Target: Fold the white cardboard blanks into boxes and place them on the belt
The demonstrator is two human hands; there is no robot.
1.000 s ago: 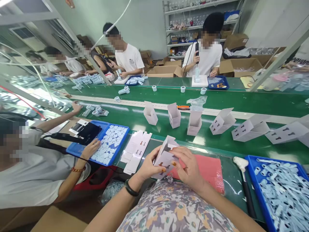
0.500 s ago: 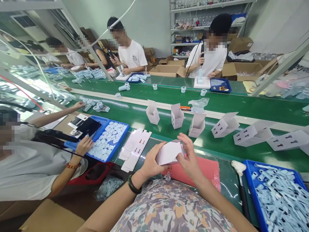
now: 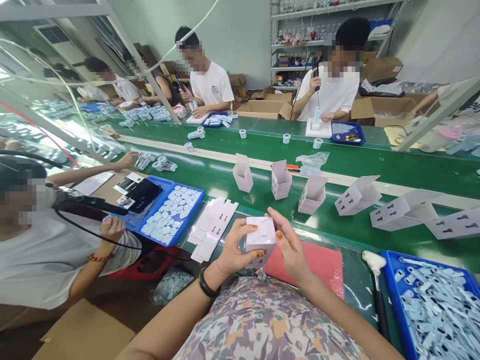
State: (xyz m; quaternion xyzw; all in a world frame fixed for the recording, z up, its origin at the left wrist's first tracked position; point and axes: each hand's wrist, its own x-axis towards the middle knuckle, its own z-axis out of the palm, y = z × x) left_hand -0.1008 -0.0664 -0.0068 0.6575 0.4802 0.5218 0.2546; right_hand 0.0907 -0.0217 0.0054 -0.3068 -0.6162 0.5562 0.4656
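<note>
A small white cardboard box (image 3: 260, 237) is between my two hands, just above the near edge of the bench, with its end flaps folded over on top. My left hand (image 3: 233, 251) grips its left side, thumb on the front face and a finger on the top. On the other side, my right hand (image 3: 291, 248) presses against the right edge, its thumb near the corner and its fingers reaching behind. A red foam sheet (image 3: 318, 267) lies under the hands. Flattened white cartons (image 3: 212, 225) lie to the left.
Several white boxes with raised flaps (image 3: 314, 195) stand along the green conveyor belt (image 3: 225, 192). A blue tray of light-blue parts (image 3: 390, 290) and a black-handled mallet (image 3: 379, 295) are at right. A co-worker (image 3: 48, 250) sits at left beside another blue tray (image 3: 176, 239).
The box's top flap has gone down and lies flat. My right hand has shifted from the flap to the box's right side. The co-worker's near hand has moved away from the tray.
</note>
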